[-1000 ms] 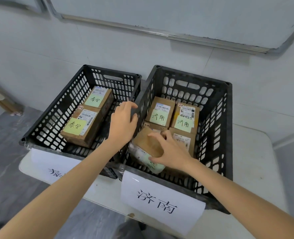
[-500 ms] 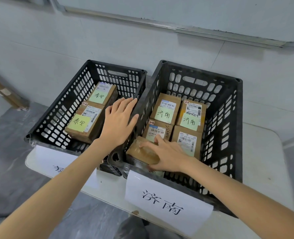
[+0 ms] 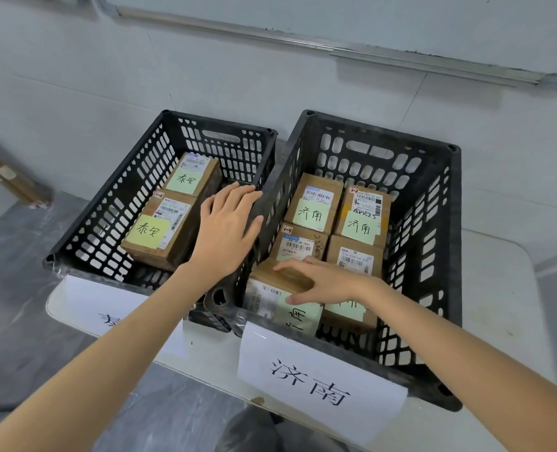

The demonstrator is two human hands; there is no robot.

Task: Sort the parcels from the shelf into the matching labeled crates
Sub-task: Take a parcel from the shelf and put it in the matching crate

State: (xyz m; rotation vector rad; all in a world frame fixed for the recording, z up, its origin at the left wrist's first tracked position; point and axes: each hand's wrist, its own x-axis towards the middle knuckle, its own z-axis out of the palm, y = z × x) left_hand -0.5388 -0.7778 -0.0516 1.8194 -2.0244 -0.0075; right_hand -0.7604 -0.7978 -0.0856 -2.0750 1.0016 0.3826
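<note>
Seemingly well along in the sort: a white desk (image 3: 486,288) against a pale wall carries two black slatted crates side by side. The right crate (image 3: 433,256), the larger in view, wears a paper sign (image 3: 319,380) reading 济南; it holds six cardboard parcels (image 3: 316,207), and every green note that can be read on them says 济南, so they match. The left crate (image 3: 107,203) has a second sign (image 3: 87,301) half hidden by a forearm; it holds a near parcel (image 3: 159,236) and a far parcel (image 3: 192,177), both with green notes reading 泰安.

The front parcel (image 3: 280,282) sits in the front left corner of the right crate, tipped so that its labelled face looks up at the camera; it is inside the crate and looks all but placed. The right hand (image 3: 329,282) lies on top of it, fingers straight and a little apart, thumb against the labelled face; a press, not a clamp. The left hand (image 3: 231,230) rests on the rims where the crates meet, fingers straight and close together, holding nothing.

The shelf is out of view; how many parcels remain cannot be told.
</note>
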